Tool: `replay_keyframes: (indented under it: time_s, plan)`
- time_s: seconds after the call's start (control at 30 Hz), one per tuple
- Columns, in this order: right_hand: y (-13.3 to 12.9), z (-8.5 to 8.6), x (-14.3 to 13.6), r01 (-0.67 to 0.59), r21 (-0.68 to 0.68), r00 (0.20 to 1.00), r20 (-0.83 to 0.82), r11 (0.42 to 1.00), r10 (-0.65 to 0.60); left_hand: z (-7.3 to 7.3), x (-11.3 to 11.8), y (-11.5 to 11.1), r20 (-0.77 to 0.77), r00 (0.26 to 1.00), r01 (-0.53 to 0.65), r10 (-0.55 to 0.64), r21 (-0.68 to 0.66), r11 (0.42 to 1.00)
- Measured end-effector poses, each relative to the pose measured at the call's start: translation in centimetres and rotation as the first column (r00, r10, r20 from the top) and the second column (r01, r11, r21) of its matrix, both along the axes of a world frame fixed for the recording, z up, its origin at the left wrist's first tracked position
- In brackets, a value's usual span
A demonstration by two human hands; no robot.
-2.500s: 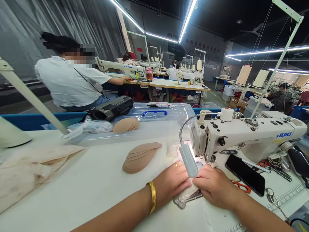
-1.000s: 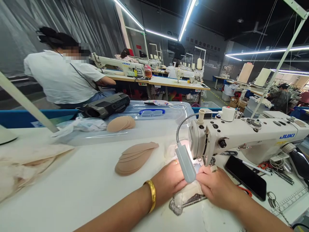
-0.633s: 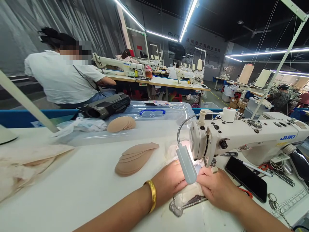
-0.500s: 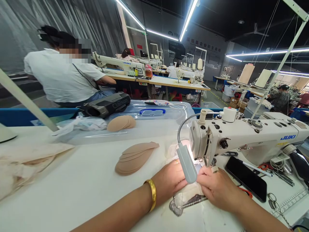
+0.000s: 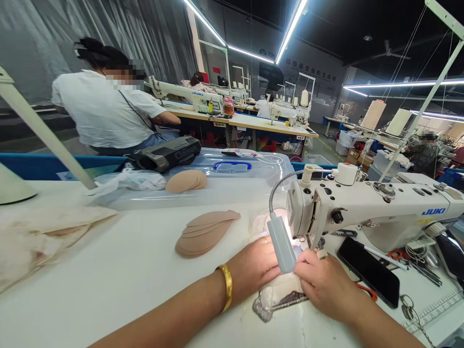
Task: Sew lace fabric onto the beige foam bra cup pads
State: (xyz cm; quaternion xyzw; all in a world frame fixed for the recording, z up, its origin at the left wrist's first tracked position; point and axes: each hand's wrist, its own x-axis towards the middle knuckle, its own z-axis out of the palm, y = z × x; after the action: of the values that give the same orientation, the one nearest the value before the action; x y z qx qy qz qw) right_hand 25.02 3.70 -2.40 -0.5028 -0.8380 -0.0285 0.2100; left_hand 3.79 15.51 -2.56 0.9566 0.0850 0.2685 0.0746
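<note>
Under the head of a white sewing machine (image 5: 362,200), both my hands are at the needle area. My left hand (image 5: 253,263), with a gold bangle at its wrist, lies with fingers stretched flat on pale fabric (image 5: 259,226); its fingertips are hidden behind the grey lamp head (image 5: 282,244). Close beside the presser foot, my right hand (image 5: 324,282) has its fingers curled together, pinching the fabric's near edge, most of which is hidden. Nearer me is the machine's bed plate (image 5: 286,295), with a worn pale covering. Left of my hands lies a fanned stack of beige oval pads (image 5: 206,234).
More beige pads (image 5: 186,181) rest on a clear plastic lid with a blue handle (image 5: 232,166). A phone (image 5: 369,270), orange-handled scissors and a ruler lie at right. Cream cloth (image 5: 47,237) is at left. A co-worker (image 5: 97,111) sits ahead.
The view has shifted slightly, so the background sits a little further right. Both hands stay at the needle area with almost no visible movement.
</note>
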Motion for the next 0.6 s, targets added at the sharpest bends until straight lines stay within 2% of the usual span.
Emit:
replay_keyframes:
  time_s: [0.27, 0.47, 0.6]
  plan:
    - [0.3, -0.4, -0.2, 0.024, 0.037, 0.999, 0.036, 0.999, -0.025, 0.1, -0.1, 1.0, 0.000, 1.000, 0.028, -0.028, -0.038, 0.999]
    - [0.4, -0.5, -0.3, 0.058, 0.043, 0.997, 0.042, 0.997, -0.060, 0.7, -0.5, 1.4, -0.021, 1.000, -0.019, 0.018, -0.026, 0.999]
    - [0.6, -0.7, -0.1, 0.053, 0.024, 0.998, -0.022, 0.998, -0.053, 1.1, -0.9, 1.0, -0.054, 0.996, -0.071, 0.070, -0.017, 0.997]
